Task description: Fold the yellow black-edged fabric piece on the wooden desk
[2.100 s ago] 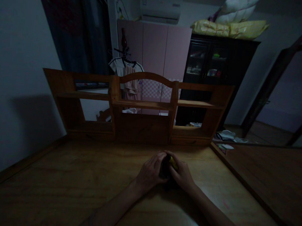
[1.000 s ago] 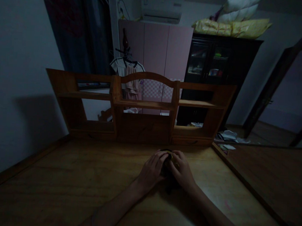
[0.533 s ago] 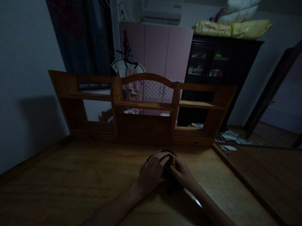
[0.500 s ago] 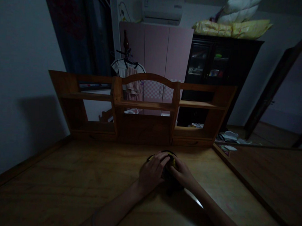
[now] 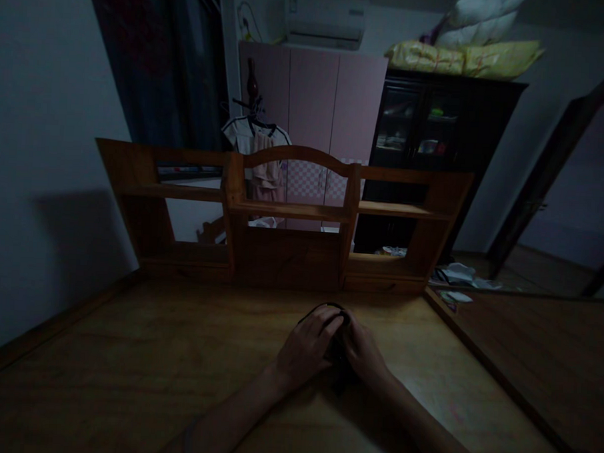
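In dim light my left hand (image 5: 307,347) and my right hand (image 5: 362,351) meet over a small dark object (image 5: 337,348) on the wooden desk (image 5: 150,367). Both hands curl around it, fingers pressed together, and cover most of it. A thin dark loop or band (image 5: 312,310) of the object shows just above my left fingers. What the object is I cannot make out.
A wooden shelf unit (image 5: 282,215) stands along the back of the desk, just beyond my hands. A second wooden surface (image 5: 536,357) adjoins on the right. Behind are a pink wardrobe (image 5: 312,100), a dark glass cabinet (image 5: 426,138) and hanging clothes (image 5: 258,151).
The yellow part of the object seen between my fingers earlier is now hidden. My hands have closed tighter together and stayed in the same place on the desk.
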Demonstrator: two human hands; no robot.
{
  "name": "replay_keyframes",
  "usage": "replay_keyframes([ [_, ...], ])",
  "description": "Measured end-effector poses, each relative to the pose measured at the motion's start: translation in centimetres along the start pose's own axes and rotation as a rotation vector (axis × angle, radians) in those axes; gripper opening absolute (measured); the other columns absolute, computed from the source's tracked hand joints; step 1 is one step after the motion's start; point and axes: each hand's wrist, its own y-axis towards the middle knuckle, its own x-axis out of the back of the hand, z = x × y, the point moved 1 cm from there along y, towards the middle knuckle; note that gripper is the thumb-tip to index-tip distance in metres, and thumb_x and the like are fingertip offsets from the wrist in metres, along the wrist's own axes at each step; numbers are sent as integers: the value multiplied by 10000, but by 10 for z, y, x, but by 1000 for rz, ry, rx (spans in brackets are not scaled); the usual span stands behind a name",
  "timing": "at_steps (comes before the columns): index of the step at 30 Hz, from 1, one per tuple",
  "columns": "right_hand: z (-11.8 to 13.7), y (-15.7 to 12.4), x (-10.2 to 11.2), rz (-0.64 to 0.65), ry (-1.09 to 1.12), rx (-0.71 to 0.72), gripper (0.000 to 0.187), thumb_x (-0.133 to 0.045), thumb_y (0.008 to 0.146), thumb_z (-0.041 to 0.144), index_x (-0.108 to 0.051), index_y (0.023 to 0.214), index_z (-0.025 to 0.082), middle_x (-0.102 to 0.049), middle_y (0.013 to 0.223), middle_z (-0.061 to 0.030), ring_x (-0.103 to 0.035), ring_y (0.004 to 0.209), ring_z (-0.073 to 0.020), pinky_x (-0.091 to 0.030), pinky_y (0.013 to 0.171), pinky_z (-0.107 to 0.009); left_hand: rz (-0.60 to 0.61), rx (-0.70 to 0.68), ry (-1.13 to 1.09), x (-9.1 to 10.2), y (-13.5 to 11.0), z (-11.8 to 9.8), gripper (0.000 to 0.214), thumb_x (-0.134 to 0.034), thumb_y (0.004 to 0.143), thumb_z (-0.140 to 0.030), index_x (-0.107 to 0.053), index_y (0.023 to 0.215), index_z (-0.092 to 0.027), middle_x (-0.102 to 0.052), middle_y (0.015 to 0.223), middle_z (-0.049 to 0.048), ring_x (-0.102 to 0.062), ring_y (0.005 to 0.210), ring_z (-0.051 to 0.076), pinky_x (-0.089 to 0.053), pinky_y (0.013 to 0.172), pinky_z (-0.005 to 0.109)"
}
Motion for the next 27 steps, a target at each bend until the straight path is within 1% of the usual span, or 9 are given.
replay_keyframes([
  [3, 3, 2, 1, 12, 13, -19, 374, -446, 894, 120, -489, 1255, 206, -680, 1111, -94, -659, 960, -220, -520, 847, -331, -15, -15, 1, 1, 1, -1, 745, -696, 797, -215, -294, 1420, -140, -425, 1393, 167, -369, 1346, 291, -361, 1119, 490],
  [6, 5, 3, 2, 38, 1, -28, 332, -446, 895, 123, -511, 1212, 199, -687, 1077, -92, -663, 933, -219, -518, 814, -315, -12, -25, -1, 2, 2, -1, 736, -700, 803, -239, -301, 1413, -132, -426, 1387, 174, -371, 1344, 294, -355, 1122, 492],
  [10, 6, 3, 5, 68, -33, -48, 326, -444, 908, 142, -504, 1224, 194, -698, 1042, -88, -671, 871, -216, -517, 761, -307, 2, -30, -12, 1, 1, -1, 765, -703, 804, -251, -276, 1430, -144, -415, 1397, 169, -360, 1349, 299, -347, 1125, 503],
  [15, 4, 2, 6, 73, -68, -68, 283, -427, 936, 192, -526, 1201, 193, -706, 1050, -92, -680, 876, -219, -518, 763, -314, 15, -15, -11, 1, 1, -1, 762, -697, 812, -254, -279, 1443, -161, -407, 1405, 157, -355, 1352, 298, -363, 1113, 497],
  [21, -2, 2, 5, 81, -150, -113, 335, -421, 915, 197, -553, 1223, 193, -730, 1009, -89, -698, 843, -226, -524, 726, -309, 18, -23, 1, 2, 2, -2, 750, -691, 810, -221, -296, 1444, -156, -408, 1408, 151, -359, 1347, 287, -355, 1122, 479],
  [24, -4, 2, 7, 68, -186, -132, 351, -446, 883, 187, -577, 1209, 179, -744, 940, -84, -702, 794, -227, -520, 697, -300, 21, -25, -11, 2, 2, -2, 763, -703, 806, -240, -293, 1444, -155, -417, 1405, 151, -365, 1347, 285, -351, 1126, 481],
  [27, -1, 4, 12, 42, -259, -170, 304, -513, 871, 242, -637, 1141, 178, -753, 876, -85, -707, 755, -236, -509, 667, -286, 20, -7, -25, 1, 2, -2, 761, -708, 806, -255, -296, 1440, -164, -426, 1407, 145, -369, 1349, 283, -354, 1127, 481],
])
